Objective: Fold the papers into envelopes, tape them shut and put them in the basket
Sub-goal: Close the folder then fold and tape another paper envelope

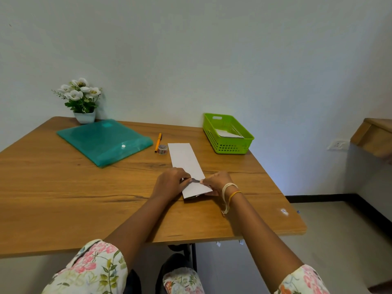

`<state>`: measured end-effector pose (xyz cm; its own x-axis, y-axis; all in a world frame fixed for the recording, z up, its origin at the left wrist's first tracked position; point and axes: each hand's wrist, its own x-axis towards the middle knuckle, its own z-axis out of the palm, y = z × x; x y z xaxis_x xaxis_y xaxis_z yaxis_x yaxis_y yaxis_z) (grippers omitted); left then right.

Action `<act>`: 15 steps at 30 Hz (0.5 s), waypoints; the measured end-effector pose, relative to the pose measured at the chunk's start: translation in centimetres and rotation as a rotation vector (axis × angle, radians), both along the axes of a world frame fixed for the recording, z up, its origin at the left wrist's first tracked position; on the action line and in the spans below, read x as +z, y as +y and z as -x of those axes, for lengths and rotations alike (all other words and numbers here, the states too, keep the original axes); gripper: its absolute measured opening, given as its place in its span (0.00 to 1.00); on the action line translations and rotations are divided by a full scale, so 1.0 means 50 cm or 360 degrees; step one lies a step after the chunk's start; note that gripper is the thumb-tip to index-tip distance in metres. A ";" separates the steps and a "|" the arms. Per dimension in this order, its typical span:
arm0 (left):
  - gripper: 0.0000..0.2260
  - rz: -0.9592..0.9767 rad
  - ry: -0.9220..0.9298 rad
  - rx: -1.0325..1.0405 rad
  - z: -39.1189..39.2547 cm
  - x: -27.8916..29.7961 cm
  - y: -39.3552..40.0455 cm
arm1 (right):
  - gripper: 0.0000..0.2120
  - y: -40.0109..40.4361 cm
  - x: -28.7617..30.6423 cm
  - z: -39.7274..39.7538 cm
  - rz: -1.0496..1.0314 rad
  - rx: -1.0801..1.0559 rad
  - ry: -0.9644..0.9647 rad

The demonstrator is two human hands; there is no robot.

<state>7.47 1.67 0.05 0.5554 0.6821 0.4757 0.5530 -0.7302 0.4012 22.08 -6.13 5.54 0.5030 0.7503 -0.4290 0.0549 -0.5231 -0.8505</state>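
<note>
A long white folded paper lies on the wooden table, running away from me. My left hand and my right hand meet over its near end. Between their fingertips they pinch a small dark strip of tape stretched across the paper. The roll of patterned tape sits just left of the paper's far end. At the back right stands the green basket, with white folded paper inside it.
A teal plastic folder lies at the back left, and an orange pen lies beside the tape roll. A white pot of flowers stands by the wall. The table's right edge drops off near a small paper scrap.
</note>
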 end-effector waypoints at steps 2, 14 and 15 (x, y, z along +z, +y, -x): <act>0.10 0.0025 -0.0004 0.0040 0.001 -0.003 0.003 | 0.10 -0.005 -0.009 0.001 -0.0107 0.0125 0.0015; 0.08 0.0074 -0.0088 0.0016 0.003 0.001 -0.002 | 0.09 -0.023 -0.023 -0.018 -0.0422 0.0450 -0.0704; 0.08 0.0085 -0.0097 0.0002 0.003 0.002 -0.002 | 0.10 -0.016 -0.029 -0.017 -0.0415 0.0419 -0.0924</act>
<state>7.32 1.57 0.14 0.5257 0.7078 0.4719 0.5270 -0.7064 0.4725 22.93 -6.92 4.11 0.3834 0.9212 0.0661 0.6370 -0.2120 -0.7411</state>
